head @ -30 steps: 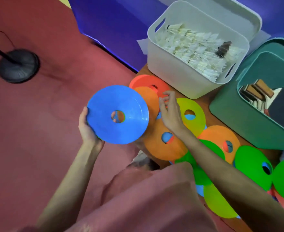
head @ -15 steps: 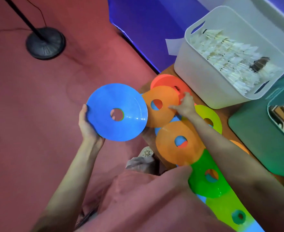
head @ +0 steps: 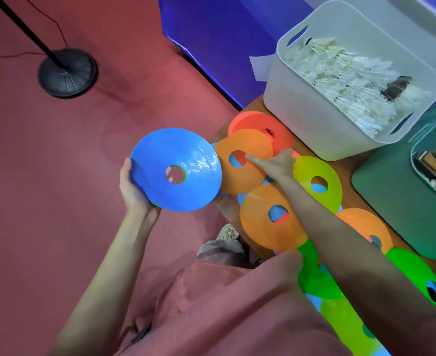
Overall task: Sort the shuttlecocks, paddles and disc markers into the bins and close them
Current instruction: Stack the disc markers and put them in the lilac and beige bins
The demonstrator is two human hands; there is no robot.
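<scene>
My left hand (head: 134, 194) grips a blue disc marker (head: 193, 155) by its left edge, held off the table's left end; a green rim shows under it. My right hand (head: 278, 164) pinches an orange disc marker (head: 242, 178), index finger reaching to its centre hole, close beside the blue one. A red disc (head: 258, 124), a yellow-green disc (head: 314, 170), another orange disc (head: 263, 227) and green discs (head: 415, 268) overlap on the wooden table (head: 346, 163). The open white bin (head: 314, 119) holds shuttlecocks (head: 340, 73). The open green bin (head: 391, 196) holds paddles (head: 435, 163).
A black stand base (head: 67, 73) with a pole and cable sits on the red floor at upper left. A blue panel (head: 224, 34) runs behind the table. My pink clothing fills the lower middle of the view.
My right hand took hold of the orange disc and drew it left, up to the blue disc. The view shifted, so the bins sit further right.
</scene>
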